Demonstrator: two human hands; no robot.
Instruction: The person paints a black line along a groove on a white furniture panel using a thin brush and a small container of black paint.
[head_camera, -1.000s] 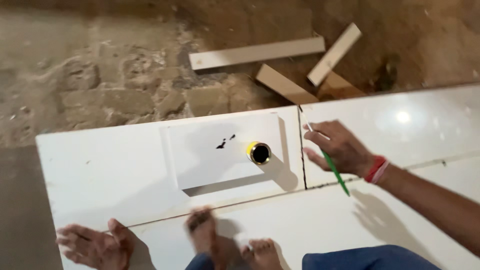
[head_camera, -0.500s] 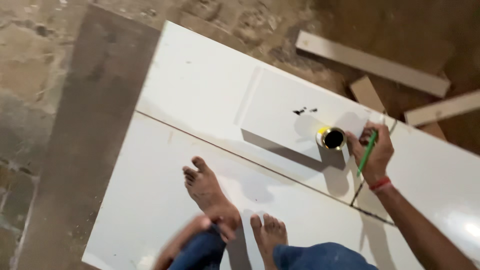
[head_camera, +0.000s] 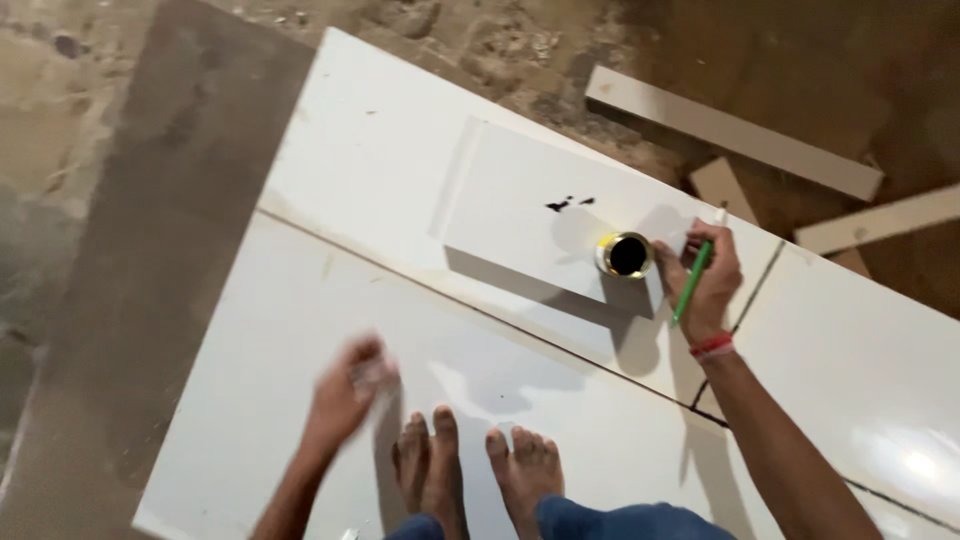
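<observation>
My right hand (head_camera: 705, 277) grips a green pen (head_camera: 692, 282) and rests on the edge of a small white tile (head_camera: 520, 205), right beside a little yellow tin (head_camera: 625, 254) of black liquid. Two black blots (head_camera: 570, 203) mark the small tile. My left hand (head_camera: 345, 392) hovers blurred over the large white tile (head_camera: 300, 330) near my bare feet (head_camera: 480, 475); something pale may lie in its fingers, but blur hides it.
Several large white tiles (head_camera: 860, 350) lie side by side on rough earth. A grey strip (head_camera: 150, 250) borders them on the left. Loose tile offcuts (head_camera: 730, 130) lie on the dirt at the upper right.
The view has swung left and back. My left hand has come up into sight over the large tile. My right hand stays by the tin with the pen.
</observation>
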